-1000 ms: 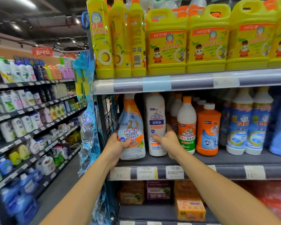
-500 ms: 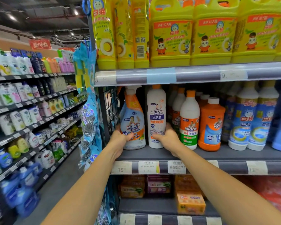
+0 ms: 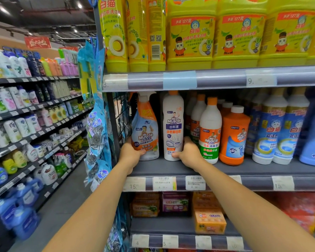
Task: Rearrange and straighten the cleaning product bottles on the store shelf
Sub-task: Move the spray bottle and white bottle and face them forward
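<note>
On the middle shelf [image 3: 225, 169] an orange-and-white Mr Muscle spray bottle [image 3: 145, 128] stands at the far left, upright, label forward. My left hand [image 3: 131, 154] grips its base from the left. Beside it stands a tall white toilet-cleaner bottle [image 3: 173, 124]; my right hand [image 3: 187, 153] holds its lower right side. Right of that are a white 84 disinfectant bottle [image 3: 209, 131] and an orange jug [image 3: 234, 135], with more bottles behind them.
Blue-and-white bottles [image 3: 276, 131] fill the shelf's right part. Yellow dish-soap jugs [image 3: 191, 33] crowd the shelf above. Soap boxes [image 3: 209, 220] lie on the shelf below. Blue packets [image 3: 96, 131] hang at the shelf's left end. An aisle [image 3: 58, 211] runs left.
Both bottles have been pushed back from the front edge and stood straight; the spray bottle, earlier tilted, is now upright. My hands followed them inward and the view moved closer.
</note>
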